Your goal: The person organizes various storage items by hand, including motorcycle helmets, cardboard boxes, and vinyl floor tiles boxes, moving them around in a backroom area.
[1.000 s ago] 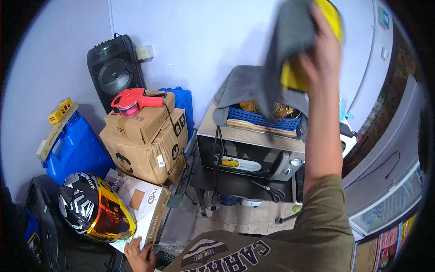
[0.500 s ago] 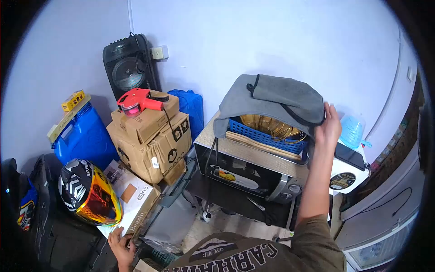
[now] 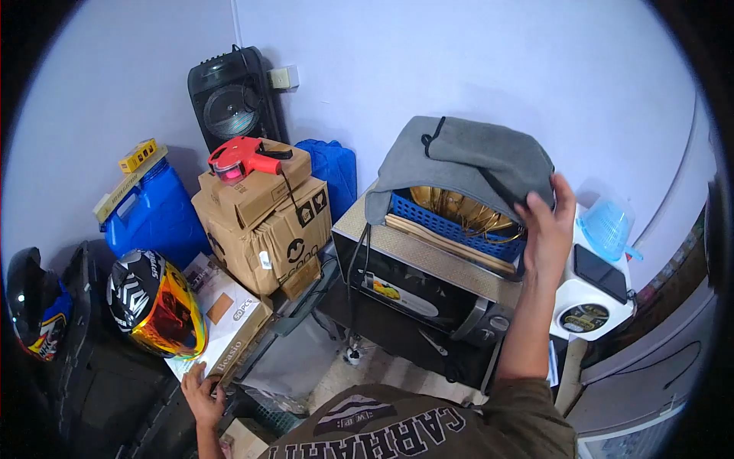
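Observation:
My right hand grips the right end of a grey cloth with black trim and a black cord, its thumb and fingers around the edge. The cloth drapes over a blue plastic basket holding amber-coloured glassware. That basket sits on a silver and black countertop oven. Down at lower left, my left hand rests at the near corner of a white carton, fingers apart and nothing held. On the carton stands a black helmet with an orange visor.
Brown boxes carry a red label gun. Behind are a black speaker and a blue jug. Scissors lie below the oven. At right, a white appliance bears a phone and light-blue strainer.
The view has shifted slightly. My right hand has turned and its thumb now shows on the cloth's edge. My left hand stays by the carton's corner.

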`<state>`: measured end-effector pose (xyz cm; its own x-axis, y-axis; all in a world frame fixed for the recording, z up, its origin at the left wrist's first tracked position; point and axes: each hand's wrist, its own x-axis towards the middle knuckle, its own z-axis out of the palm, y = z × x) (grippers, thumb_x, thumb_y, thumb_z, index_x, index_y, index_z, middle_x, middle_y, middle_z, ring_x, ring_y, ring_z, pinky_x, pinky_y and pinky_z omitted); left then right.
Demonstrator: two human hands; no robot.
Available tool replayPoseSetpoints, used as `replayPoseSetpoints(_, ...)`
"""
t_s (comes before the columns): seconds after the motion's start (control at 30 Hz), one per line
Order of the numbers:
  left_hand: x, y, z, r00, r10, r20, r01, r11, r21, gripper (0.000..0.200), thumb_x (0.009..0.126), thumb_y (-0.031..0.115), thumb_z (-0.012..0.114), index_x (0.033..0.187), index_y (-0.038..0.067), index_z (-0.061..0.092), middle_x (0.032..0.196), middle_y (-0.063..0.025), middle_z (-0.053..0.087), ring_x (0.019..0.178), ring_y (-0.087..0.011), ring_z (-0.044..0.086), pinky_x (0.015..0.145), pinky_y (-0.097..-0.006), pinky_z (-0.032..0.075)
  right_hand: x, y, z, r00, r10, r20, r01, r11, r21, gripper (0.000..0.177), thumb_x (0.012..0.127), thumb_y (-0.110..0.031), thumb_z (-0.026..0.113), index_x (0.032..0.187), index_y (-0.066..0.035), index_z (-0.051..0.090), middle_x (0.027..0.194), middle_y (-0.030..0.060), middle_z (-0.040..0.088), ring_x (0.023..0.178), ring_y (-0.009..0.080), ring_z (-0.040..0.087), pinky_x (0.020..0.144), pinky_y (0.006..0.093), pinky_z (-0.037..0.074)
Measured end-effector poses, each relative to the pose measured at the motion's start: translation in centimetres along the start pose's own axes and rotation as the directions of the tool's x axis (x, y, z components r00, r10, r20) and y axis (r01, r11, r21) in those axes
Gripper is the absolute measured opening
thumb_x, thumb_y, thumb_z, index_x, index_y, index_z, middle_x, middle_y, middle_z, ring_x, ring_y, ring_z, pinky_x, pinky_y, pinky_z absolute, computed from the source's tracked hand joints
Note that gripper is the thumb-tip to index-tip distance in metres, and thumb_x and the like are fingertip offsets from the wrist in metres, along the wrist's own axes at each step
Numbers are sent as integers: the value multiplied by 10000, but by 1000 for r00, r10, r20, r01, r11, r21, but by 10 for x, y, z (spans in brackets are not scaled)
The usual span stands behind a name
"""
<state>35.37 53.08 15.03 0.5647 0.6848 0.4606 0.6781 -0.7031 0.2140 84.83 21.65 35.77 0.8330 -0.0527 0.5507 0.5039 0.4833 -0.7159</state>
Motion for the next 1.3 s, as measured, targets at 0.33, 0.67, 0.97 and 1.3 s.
replayPoseSetpoints(0.33,-1,0,6,998,26,-48,-24,998,55,188,631,75,662,819,75,658,1223,-128,534,1220,-316,441,1038,-482,269,5,-4,-31,963,26,269,-182,799,573,460,876,-101,584,1276,56,419,1333,185,430,882,236,618,807,358,551)
replayPoseSetpoints(0.67,2,4,1,1000,-16,-12,17,999,41,183,629,100,675,812,93,674,1228,-96,541,1218,-305,450,1046,-488,266,-43,4,0,689,-582,431,702,390,-596,339,782,-24,657,1108,-15,566,1152,149,574,882,218,587,776,333,464)
replayPoseSetpoints(0.97,2,5,2,999,-21,-30,22,999,33,180,625,94,681,804,92,667,1218,-96,544,1215,-305,456,1044,-485,271,-6,-1,55,707,-328,627,679,66,-731,295,761,-79,655,1056,-75,648,1074,128,619,1017,322,567,885,433,434)
replayPoseSetpoints(1.3,3,4,0,999,-34,-4,34,999,26,170,638,111,673,807,101,667,1237,-92,541,1230,-301,451,1044,-501,267,-5,-22,63,800,-398,450,578,309,-755,294,796,-240,686,1008,-41,646,985,118,633,964,308,571,859,389,442)
